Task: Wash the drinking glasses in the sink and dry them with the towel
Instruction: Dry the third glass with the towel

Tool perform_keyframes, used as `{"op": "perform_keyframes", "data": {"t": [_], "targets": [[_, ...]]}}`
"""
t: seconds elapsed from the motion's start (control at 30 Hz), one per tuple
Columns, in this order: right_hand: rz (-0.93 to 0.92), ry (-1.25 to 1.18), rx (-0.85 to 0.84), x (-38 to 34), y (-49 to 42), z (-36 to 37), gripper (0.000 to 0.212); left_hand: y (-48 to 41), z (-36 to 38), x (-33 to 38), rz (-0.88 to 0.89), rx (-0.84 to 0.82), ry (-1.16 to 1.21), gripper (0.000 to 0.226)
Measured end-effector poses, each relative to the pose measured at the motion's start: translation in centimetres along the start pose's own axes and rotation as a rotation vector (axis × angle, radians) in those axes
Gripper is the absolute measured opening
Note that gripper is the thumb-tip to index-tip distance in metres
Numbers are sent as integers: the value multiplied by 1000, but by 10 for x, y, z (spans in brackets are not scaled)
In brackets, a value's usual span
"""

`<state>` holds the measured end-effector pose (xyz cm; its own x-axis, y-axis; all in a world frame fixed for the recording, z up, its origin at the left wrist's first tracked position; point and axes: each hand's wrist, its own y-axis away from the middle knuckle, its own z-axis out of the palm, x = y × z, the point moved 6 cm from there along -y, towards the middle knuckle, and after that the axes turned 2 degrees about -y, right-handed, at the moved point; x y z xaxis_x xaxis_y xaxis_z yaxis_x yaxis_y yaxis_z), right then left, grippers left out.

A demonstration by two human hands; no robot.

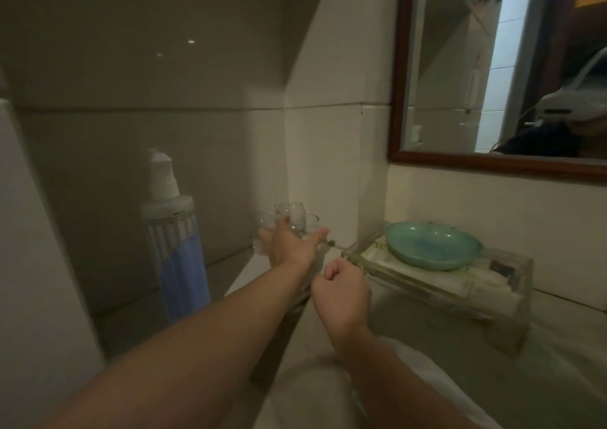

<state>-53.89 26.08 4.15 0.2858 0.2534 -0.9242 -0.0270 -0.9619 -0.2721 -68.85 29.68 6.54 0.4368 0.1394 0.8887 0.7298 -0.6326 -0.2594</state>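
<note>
- left hand (289,243) is stretched way out to the corner, fingers spread and wrapped on one of the drinking glasses (293,220)
- the glasses sit bunched in the wall corner, left of the clear tray (460,289) with the green dish (433,244)
- right hand (343,292) is curled into a loose fist with nothing in it, hanging just beside the tray's near corner
- pump bottle (174,241) stands off to the left

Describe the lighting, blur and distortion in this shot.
Head view: dim and warm-lit, grainy; the clear drinking glasses at the left hand smear into the wall; wide-angle bending tilts the wood-framed mirror; the closed right hand is soft-edged.
</note>
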Motion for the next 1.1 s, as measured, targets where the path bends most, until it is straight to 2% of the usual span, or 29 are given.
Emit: {"op": "perform_keyframes", "data": {"t": [0.17, 0.43, 0.67, 0.87, 1.1], "targets": [[54, -100, -33, 0, 2, 0, 21, 7, 2, 8, 43, 103, -10, 97], [64, -90, -93, 0, 2, 1, 27, 2, 5, 5, 89, 167, 11, 76], [60, -96, -93, 2, 1, 2, 23, -6, 12, 1, 95, 182, 12, 66], [45, -66, -84, 5, 0, 4, 21, -11, 14, -3, 124, 185, 15, 43], [-8, -14, -57, 7, -5, 9, 19, -17, 16, -10, 113, 193, 40, 40]]}}
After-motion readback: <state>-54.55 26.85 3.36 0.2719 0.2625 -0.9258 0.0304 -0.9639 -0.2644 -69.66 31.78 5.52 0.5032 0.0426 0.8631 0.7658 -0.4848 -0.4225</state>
